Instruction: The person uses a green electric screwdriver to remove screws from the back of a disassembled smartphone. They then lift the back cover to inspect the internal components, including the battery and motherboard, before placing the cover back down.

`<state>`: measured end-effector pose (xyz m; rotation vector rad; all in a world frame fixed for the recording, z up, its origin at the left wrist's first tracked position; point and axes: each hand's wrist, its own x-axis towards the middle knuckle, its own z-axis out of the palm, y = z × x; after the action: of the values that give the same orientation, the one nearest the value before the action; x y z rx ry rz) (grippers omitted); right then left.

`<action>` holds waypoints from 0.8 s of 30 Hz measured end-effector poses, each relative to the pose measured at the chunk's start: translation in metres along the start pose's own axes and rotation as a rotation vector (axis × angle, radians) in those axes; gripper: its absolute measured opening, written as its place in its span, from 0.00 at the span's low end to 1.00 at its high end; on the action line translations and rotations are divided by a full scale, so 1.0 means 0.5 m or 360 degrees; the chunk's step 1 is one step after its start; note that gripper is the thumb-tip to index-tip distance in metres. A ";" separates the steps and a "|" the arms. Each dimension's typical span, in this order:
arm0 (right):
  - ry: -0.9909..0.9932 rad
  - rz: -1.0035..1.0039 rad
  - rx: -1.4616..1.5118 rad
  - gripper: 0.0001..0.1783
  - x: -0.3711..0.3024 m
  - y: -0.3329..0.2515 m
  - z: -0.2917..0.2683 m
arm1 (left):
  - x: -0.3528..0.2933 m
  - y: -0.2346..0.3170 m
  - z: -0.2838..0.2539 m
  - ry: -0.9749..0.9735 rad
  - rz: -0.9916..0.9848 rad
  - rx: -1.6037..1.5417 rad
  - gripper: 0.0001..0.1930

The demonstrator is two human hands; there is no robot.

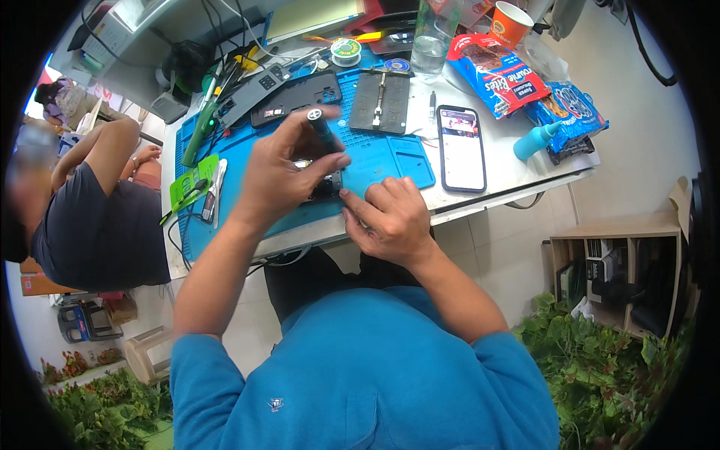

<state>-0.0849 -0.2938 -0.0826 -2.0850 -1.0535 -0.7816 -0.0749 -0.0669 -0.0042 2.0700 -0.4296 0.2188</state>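
My left hand [285, 169] is closed around a dark screwdriver [322, 129] with a round, light-marked cap, held upright. Beneath it lies a small dark device [328, 186] on the blue work mat [367, 161]; my left fingers hide much of it, so its kind is unclear. From the right, my right hand [394, 221] has its fingers curled, with index finger and thumb at the device's near right edge. Whether the screwdriver tip touches the device is hidden.
Beyond my hands lie a black tray [380, 101], a dark phone cover [296, 101] and a solder spool [346, 51]. A lit phone [461, 150], teal bottle [534, 141], snack bags [501, 75] and glass of water [433, 41] stand right. Another person [105, 202] sits left.
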 end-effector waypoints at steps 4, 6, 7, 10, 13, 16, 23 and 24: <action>0.0001 -0.0019 -0.0027 0.16 -0.002 -0.001 -0.005 | 0.023 0.012 0.069 0.0148 0.0205 0.0034 0.46; 0.0002 -0.0025 -0.0028 0.16 -0.003 0.001 -0.006 | 0.031 0.011 0.078 0.0124 0.0267 0.0029 0.47; 0.0004 -0.0027 -0.0031 0.16 -0.004 0.002 -0.004 | 0.035 0.011 0.078 0.0085 0.0281 -0.0035 0.46; -0.0016 -0.0023 -0.0036 0.16 -0.008 0.005 -0.002 | 0.042 0.006 0.097 0.0064 0.0310 -0.0051 0.45; 0.0008 -0.0016 -0.0003 0.15 -0.006 0.004 0.001 | 0.039 0.008 0.079 0.0132 0.0305 0.0083 0.45; -0.0006 -0.0031 -0.0013 0.13 0.002 0.001 -0.005 | 0.037 -0.015 0.047 0.0335 0.0041 -0.0347 0.46; -0.0011 -0.0027 0.0004 0.13 -0.002 0.002 0.000 | 0.028 -0.068 -0.039 0.0417 -0.0652 -0.0649 0.48; -0.0011 -0.0030 0.0004 0.13 -0.002 0.002 -0.001 | 0.027 -0.075 -0.037 0.0423 -0.0697 -0.0713 0.48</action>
<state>-0.0847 -0.2950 -0.0836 -2.0797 -1.0786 -0.7828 -0.0473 -0.0362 -0.0203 1.6144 0.1339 0.1173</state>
